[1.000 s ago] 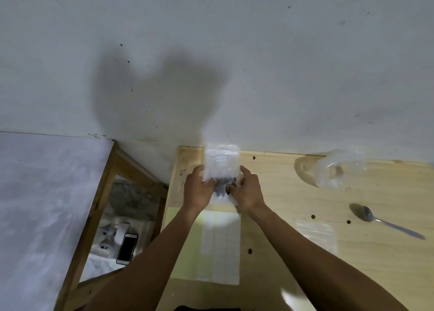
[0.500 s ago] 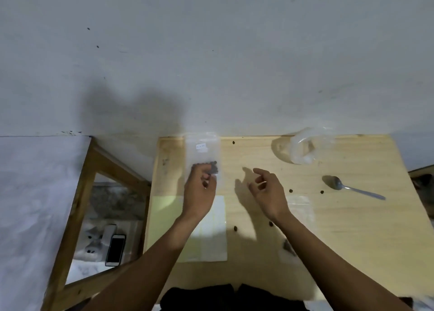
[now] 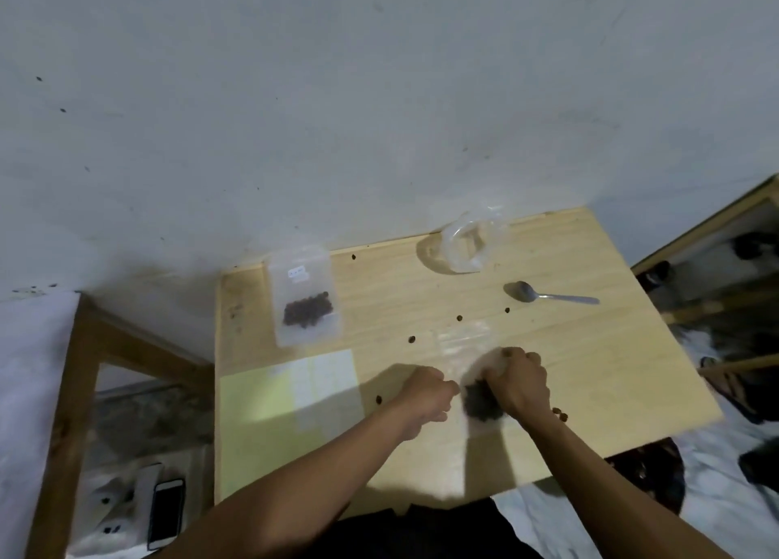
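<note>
A clear zip bag point(image 3: 468, 343) with a dark clump of beans point(image 3: 480, 404) in its lower part lies on the wooden table point(image 3: 590, 368), near the front. My right hand point(image 3: 520, 383) grips it from the right with curled fingers. From the left, my left hand point(image 3: 425, 396) pinches its edge. Another clear bag with beans and a small white label point(image 3: 305, 301) lies flat at the table's back left, with no hand on it.
A metal spoon point(image 3: 552, 296) and a crumpled clear plastic bag point(image 3: 468, 246) lie at the back right. Loose beans point(image 3: 412, 339) dot the table. A yellow sheet point(image 3: 261, 415) covers the front left. A phone point(image 3: 166, 512) lies below on the left.
My left hand has let go of the labelled bag, which now lies at the back left. Both hands have come down onto a second bag nearer the front.
</note>
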### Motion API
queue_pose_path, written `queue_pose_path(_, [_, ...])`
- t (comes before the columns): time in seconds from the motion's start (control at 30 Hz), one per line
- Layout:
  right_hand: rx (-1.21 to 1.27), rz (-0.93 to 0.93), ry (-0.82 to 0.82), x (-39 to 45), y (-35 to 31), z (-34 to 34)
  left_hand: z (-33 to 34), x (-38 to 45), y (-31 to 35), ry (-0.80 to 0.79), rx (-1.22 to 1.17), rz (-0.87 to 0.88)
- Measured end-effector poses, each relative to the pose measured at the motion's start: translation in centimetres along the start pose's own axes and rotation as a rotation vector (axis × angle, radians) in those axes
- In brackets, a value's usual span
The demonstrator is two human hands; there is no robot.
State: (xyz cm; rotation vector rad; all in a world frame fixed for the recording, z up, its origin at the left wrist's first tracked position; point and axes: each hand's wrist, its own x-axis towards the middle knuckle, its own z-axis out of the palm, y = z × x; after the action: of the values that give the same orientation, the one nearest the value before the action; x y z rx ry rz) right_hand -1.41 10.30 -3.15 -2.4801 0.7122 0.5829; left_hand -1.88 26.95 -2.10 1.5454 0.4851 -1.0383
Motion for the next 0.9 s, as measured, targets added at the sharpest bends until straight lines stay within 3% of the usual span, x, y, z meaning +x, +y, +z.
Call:
queue_pose_path(0.13, [0.256,0.104,0.072,-0.2,-0.2,0.2,1.0,-0.2,-0.2,0.049,-0.054,0.012])
queue_pose_path(0.23, [0.503,0.05,0.067,-0.6,-0.5,-0.6,1.1,-0.4,-0.4,0.134,-0.071,0.061])
queue_pose_path(0.53, [0.748,-0.253,-0.327,-2.7,-7.3,-2.0,-4.5,-3.8,2.8,0.428,-0.149,0.412])
queue_pose_path(0.77, [0.713,-0.333,-0.479,-5.1,-13.0,2.2,-12.6,-7.8,0.0,0.634,-0.163,0.502])
queue_pose_path(0.9, [0.409,-0.564,-0.487,-6.9,-13.1,7.0,-16.0,-10.2,-3.4,0.817,-0.226,0.514])
